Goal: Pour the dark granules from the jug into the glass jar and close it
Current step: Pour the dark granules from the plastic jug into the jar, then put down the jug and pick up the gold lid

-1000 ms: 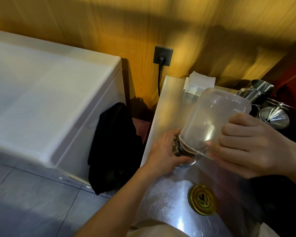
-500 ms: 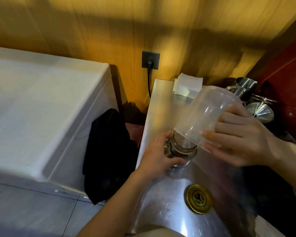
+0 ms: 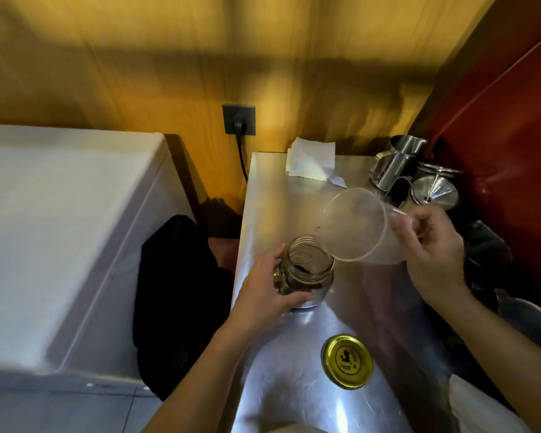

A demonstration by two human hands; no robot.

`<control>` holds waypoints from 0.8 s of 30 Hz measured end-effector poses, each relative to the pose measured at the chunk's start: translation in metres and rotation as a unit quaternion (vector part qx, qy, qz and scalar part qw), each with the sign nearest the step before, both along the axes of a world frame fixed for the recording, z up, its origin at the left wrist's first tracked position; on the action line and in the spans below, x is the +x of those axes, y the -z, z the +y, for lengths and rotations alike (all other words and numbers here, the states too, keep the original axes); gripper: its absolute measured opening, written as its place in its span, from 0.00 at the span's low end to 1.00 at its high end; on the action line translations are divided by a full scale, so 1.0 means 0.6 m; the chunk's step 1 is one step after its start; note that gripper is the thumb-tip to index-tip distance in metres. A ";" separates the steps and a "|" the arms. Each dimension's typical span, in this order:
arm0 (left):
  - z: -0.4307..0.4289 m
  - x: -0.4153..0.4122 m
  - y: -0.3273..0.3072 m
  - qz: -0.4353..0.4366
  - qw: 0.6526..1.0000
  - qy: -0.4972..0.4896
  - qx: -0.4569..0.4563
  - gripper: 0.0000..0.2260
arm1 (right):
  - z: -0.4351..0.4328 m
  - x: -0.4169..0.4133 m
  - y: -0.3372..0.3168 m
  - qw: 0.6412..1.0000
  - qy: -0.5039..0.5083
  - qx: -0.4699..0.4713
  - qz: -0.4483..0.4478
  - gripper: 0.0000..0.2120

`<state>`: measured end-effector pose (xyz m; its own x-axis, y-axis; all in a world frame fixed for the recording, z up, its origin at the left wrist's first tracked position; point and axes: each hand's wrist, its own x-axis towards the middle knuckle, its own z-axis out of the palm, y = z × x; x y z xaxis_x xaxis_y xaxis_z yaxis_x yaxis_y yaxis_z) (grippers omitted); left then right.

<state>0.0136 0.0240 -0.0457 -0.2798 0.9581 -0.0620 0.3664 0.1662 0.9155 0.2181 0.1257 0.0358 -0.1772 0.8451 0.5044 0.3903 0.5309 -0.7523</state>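
A small glass jar [image 3: 310,266] stands upright and uncovered on the steel counter [image 3: 281,370], with dark granules in its lower part. My left hand [image 3: 267,285] grips the jar's left side. My right hand [image 3: 431,251] holds a clear plastic jug [image 3: 356,228] by its handle. The jug lies tilted on its side just right of the jar, its mouth facing me, and looks empty. A gold metal lid [image 3: 346,360] lies flat on the counter nearer to me, apart from both hands.
Steel pitchers and a metal funnel [image 3: 434,192] crowd the back right corner. White paper [image 3: 311,162] lies at the counter's back edge. A white appliance [image 3: 60,232] stands left, with a black cloth [image 3: 175,295] hanging in the gap. A plug sits in the wall socket [image 3: 239,119].
The jug has lifted off the jar's mouth and swung right, turning its opening toward me. The jar's open top is now uncovered. My left hand stays on the jar.
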 end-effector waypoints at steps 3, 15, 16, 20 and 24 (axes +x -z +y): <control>0.001 0.000 0.000 -0.002 1.000 0.003 -0.003 0.41 | 0.000 0.008 0.041 0.993 0.060 -0.076 0.073 0.10; 0.001 -0.005 0.002 -0.016 1.000 0.012 -0.011 0.41 | -0.009 0.034 0.148 0.958 0.139 -0.205 0.145 0.11; 0.001 -0.005 0.003 -0.016 1.000 0.013 -0.010 0.41 | -0.010 0.037 0.151 0.959 0.136 -0.207 0.141 0.11; 0.002 -0.009 0.007 -0.015 1.000 0.018 -0.010 0.39 | -0.020 0.045 0.158 0.959 0.129 -0.211 0.136 0.06; 0.003 -0.011 0.011 -0.027 0.999 0.017 -0.005 0.37 | -0.043 0.051 0.160 0.960 0.136 -0.210 0.122 0.09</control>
